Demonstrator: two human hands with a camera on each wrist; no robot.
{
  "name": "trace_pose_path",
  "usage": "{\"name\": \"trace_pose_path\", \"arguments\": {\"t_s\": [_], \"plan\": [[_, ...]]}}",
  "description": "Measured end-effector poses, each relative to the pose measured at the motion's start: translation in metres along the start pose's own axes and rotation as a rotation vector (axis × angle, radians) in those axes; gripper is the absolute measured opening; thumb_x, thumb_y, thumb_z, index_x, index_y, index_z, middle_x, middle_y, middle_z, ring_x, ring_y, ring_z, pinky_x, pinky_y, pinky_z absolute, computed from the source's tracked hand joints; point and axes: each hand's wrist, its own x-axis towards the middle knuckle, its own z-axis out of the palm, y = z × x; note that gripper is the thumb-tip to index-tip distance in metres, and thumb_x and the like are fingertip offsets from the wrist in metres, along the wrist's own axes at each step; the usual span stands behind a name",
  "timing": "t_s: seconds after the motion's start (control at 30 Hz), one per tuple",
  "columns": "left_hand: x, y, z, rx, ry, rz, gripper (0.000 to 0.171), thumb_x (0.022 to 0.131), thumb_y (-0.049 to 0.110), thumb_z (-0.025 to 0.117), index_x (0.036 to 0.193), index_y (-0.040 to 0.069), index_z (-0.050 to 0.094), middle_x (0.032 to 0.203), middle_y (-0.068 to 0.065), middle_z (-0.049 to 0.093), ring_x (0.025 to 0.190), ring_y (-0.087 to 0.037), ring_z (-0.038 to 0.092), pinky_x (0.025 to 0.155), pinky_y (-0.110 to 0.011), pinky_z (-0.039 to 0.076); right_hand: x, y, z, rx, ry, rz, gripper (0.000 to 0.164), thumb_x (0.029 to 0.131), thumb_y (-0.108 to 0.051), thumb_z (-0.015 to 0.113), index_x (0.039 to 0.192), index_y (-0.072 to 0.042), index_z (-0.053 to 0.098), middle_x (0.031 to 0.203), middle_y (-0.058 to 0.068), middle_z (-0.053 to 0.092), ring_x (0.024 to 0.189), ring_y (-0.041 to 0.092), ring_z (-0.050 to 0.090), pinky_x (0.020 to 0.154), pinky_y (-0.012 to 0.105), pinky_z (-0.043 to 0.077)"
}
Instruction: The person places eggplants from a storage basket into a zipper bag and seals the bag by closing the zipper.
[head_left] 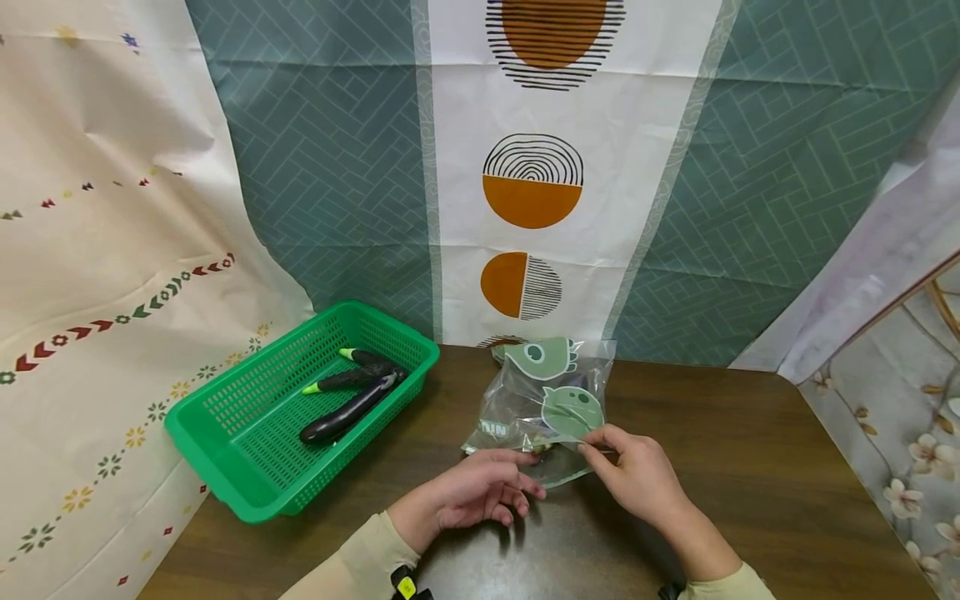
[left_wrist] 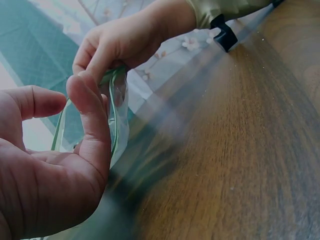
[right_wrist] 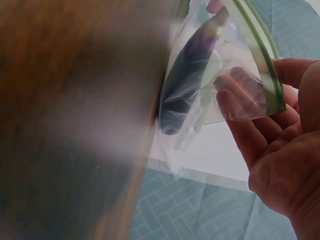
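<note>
A clear zip bag [head_left: 517, 404] with green dinosaur prints and a green zip edge lies on the table, its mouth toward me. Inside it is a dark purple eggplant [right_wrist: 185, 75], its paler stem end near the mouth. My right hand [head_left: 637, 475] pinches the bag's edge at the right side of the mouth between thumb and fingers. At the left side of the mouth is my left hand [head_left: 483, 493], its fingers loosely bent and thumb and fingertip apart in the left wrist view [left_wrist: 55, 165]. One of its fingertips shows by the stem end in the right wrist view.
On the left of the brown wooden table [head_left: 720, 467] stands a green plastic basket [head_left: 225, 492]. Dark eggplants [head_left: 348, 417] lie in it, two with bright green tips. A patterned curtain [head_left: 337, 167] hangs along the table's back edge, and a cream cloth [head_left: 97, 333] drapes the left side.
</note>
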Motion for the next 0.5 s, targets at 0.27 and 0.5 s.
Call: {"name": "trace_pose_path", "arguments": {"t_s": [0.27, 0.5], "plan": [[-0.0008, 0.002, -0.0016, 0.01, -0.036, -0.03, 0.074, 0.099, 0.009, 0.061, 0.167, -0.006, 0.034, 0.109, -0.011, 0.073, 0.074, -0.008, 0.064, 0.058, -0.02, 0.05, -0.0002, 0.0031, 0.0008, -0.013, 0.015, -0.023, 0.02, 0.092, -0.01, 0.091, 0.098, -0.026, 0.081, 0.092, -0.017, 0.08, 0.077, -0.004, 0.068, 0.066, 0.028, 0.059], [-0.002, 0.0048, 0.0001, 0.033, -0.029, -0.035, 0.068, 0.1, 0.01, 0.063, 0.162, -0.008, 0.041, 0.106, -0.009, 0.073, 0.074, -0.008, 0.063, 0.057, -0.02, 0.05, -0.0003, 0.0046, 0.0002, -0.048, 0.007, -0.018, 0.012, 0.094, -0.014, 0.09, 0.102, -0.022, 0.086, 0.094, -0.014, 0.081, 0.078, 0.001, 0.071, 0.068, 0.032, 0.061]]}}
